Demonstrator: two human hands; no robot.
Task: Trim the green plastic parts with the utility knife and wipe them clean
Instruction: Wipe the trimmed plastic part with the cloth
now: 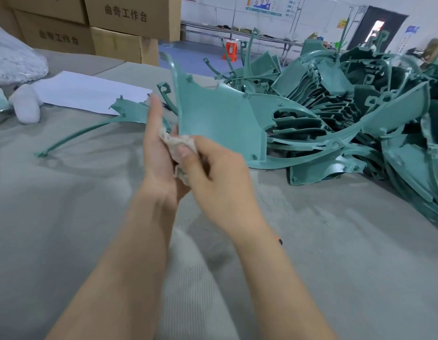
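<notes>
Wiping, green plastic panel upright left of the parts pile: our right hand pinches the rag at its near edge, left hand straight-fingered, bracing; we should rub steadily along the edges.

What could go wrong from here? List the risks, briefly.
The green part is held only near its lower corner, where the right hand pinches the cloth against it; it could slip.
Its jagged top edge and pegs might snag the cloth or scratch the left hand.
</notes>
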